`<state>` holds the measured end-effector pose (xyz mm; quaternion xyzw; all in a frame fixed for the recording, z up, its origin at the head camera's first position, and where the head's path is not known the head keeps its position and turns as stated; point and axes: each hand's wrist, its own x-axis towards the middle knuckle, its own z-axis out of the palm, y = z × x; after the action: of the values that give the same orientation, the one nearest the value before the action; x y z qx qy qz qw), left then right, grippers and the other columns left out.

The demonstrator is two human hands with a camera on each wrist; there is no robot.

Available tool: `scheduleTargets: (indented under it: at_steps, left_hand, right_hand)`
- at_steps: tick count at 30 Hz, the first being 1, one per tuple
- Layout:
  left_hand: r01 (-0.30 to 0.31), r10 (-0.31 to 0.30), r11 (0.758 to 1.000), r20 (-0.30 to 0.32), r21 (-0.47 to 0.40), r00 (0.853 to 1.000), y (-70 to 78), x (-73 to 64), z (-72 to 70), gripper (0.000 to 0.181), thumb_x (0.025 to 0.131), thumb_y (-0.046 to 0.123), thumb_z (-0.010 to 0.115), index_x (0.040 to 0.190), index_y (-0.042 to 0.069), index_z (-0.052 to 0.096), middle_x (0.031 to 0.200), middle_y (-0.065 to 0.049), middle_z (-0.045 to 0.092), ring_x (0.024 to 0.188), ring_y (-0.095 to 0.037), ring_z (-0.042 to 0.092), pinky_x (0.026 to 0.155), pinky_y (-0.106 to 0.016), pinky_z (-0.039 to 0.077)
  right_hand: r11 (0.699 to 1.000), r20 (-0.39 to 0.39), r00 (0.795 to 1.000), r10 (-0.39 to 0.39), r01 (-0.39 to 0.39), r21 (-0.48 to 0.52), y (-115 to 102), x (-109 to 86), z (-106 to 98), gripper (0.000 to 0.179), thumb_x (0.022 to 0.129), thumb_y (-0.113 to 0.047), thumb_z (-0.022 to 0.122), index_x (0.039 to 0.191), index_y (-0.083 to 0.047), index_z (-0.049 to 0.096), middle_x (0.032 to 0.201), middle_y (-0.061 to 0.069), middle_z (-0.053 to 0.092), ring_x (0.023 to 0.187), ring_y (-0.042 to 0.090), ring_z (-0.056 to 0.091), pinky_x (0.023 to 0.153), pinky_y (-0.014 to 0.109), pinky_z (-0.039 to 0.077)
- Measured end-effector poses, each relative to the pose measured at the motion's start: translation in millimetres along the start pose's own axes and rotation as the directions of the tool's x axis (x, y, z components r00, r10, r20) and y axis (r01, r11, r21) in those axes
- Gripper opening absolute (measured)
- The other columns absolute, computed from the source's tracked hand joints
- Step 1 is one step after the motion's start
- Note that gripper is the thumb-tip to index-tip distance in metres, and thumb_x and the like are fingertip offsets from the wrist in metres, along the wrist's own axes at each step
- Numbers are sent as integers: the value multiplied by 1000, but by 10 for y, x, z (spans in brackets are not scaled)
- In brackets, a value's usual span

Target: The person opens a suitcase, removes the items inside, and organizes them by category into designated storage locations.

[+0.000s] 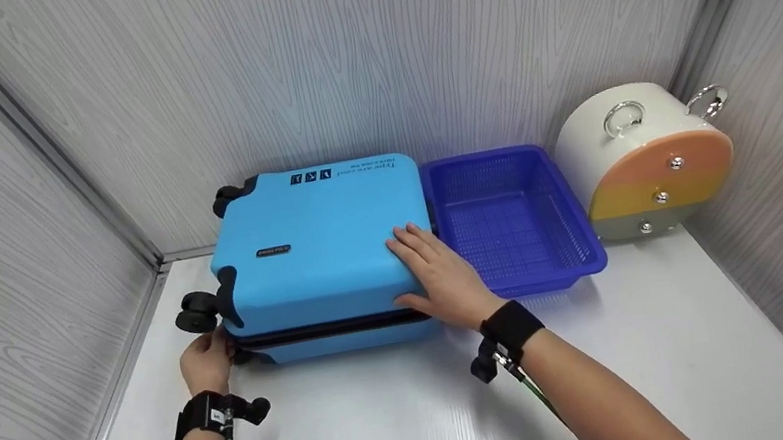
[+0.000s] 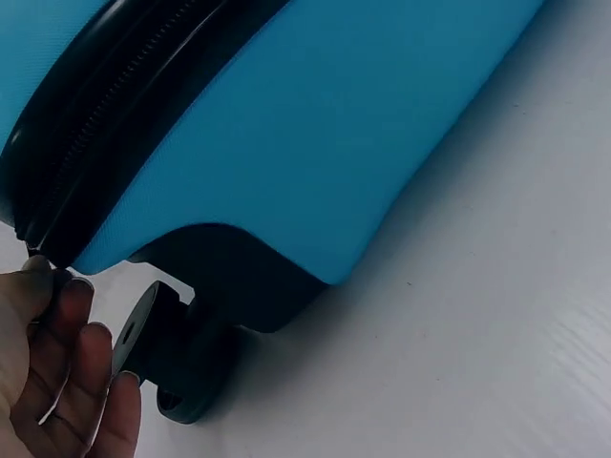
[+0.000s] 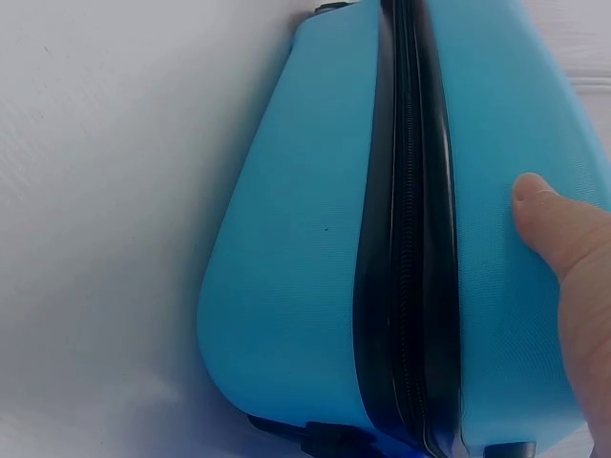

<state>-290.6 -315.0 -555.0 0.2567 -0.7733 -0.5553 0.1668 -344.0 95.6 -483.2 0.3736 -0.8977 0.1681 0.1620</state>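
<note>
A light blue hard-shell suitcase (image 1: 319, 245) lies flat on the table, its black wheels pointing left. At its near left corner, my left hand (image 1: 206, 360) pinches a small dark zipper pull between thumb and fingers, at the end of the black zipper (image 2: 119, 91). The fingers (image 2: 86, 363) largely cover the pull. Beside that hand is a black wheel (image 2: 177, 353). My right hand (image 1: 444, 277) rests with extended fingers on the suitcase's top near the right end. Its thumb (image 3: 549, 215) presses the front side above the zipper, which looks closed along this stretch.
Right of the suitcase stands a blue plastic basket (image 1: 574, 226) with nothing visible inside. Farther right is a rounded white box (image 1: 605, 116) with coloured drawers, small knobs and ring handles. Grey wood-grain panels (image 1: 369, 49) enclose the white table (image 1: 357, 421) at back and sides.
</note>
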Motion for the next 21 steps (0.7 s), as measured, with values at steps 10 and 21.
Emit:
scheduleTargets:
  at_steps: [10,21]
  left_hand:
    - [-28,24,999,-74,-47,997,97,-14,-390,58,109,31,37,162,7,30,158,-18,40,144,-29,38,117,-39,32]
    - [-696,676,646,190,313,712,945,-219,-175,68,105,38,51,163,10,28,167,-13,24,156,-30,10,125,-48,3]
  right_hand:
    - [1000,-1,1000,9,-9,10,-37,18,12,91,94,-52,70,163,-13,26,169,8,22,156,24,10,125,39,10]
    - [999,-14,1000,1,0,35,-23,-13,36,91,95,-51,70,164,-12,25,169,8,20,156,25,10,125,39,9]
